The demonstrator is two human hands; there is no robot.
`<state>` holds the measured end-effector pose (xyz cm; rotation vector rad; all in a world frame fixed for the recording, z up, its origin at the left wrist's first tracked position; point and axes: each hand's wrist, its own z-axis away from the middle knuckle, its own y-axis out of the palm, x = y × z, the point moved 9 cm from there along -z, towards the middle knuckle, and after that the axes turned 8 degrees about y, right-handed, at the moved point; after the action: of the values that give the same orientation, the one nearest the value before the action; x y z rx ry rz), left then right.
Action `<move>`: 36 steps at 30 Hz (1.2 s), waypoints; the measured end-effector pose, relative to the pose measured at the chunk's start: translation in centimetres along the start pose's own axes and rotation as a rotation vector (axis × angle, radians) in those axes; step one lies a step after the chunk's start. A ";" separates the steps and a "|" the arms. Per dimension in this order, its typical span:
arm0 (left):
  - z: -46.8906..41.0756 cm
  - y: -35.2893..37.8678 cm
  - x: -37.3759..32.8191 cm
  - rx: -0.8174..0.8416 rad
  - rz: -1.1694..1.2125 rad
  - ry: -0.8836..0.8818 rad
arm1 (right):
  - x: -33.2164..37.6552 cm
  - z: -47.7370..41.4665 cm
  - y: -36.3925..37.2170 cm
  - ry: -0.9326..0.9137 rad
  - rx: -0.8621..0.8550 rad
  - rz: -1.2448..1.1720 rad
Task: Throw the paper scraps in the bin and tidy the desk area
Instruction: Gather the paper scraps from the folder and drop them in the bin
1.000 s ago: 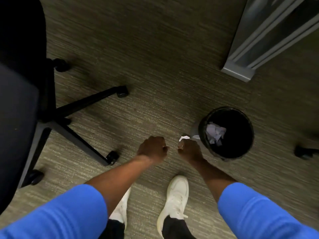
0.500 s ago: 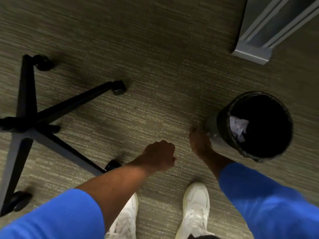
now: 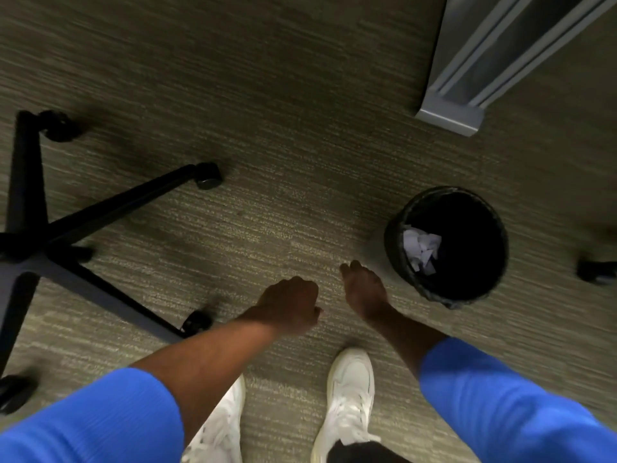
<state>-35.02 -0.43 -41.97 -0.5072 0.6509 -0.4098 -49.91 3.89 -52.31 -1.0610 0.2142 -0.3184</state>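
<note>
A black round bin [image 3: 430,294] stands on the carpet at the right. White crumpled paper scraps [image 3: 421,250] lie inside it against its left wall. My right hand [image 3: 364,289] hangs just left of the bin, outside its rim, back towards me, fingers loosely stretched, and no paper shows in it. My left hand [image 3: 289,305] is a closed fist beside it, a little lower and to the left. Whether the fist holds anything is hidden. Both forearms come out of blue sleeves.
A black office chair base [image 3: 50,235] with casters [image 3: 207,176] spreads over the left of the carpet. A grey metal partition foot [image 3: 449,115] stands at the upper right. Another dark caster [image 3: 596,270] sits at the right edge. My white shoes [image 3: 350,390] are below the hands.
A white scrap pinched in my right hand a second ago no longer shows. The right hand reached to the bin's side, then drew back left. The view shifted, and the chair seat left it.
</note>
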 end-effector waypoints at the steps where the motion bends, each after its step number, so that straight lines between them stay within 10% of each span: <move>1: 0.8 0.2 -0.4 0.016 0.007 -0.005 | 0.4 1.1 -1.5 -0.025 -0.029 -0.020; 20: 12.9 -6.3 -6.7 -0.097 0.243 -0.074 | -10.6 12.6 -24.8 0.309 -0.419 -0.587; 36: 22.8 -11.2 -5.9 -0.188 0.260 -0.187 | -8.1 17.9 -25.8 0.457 0.046 -0.482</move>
<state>-26.54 0.74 -17.36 -0.6223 0.5676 -0.0550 -55.64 9.91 -20.94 -0.9751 0.3559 -0.9994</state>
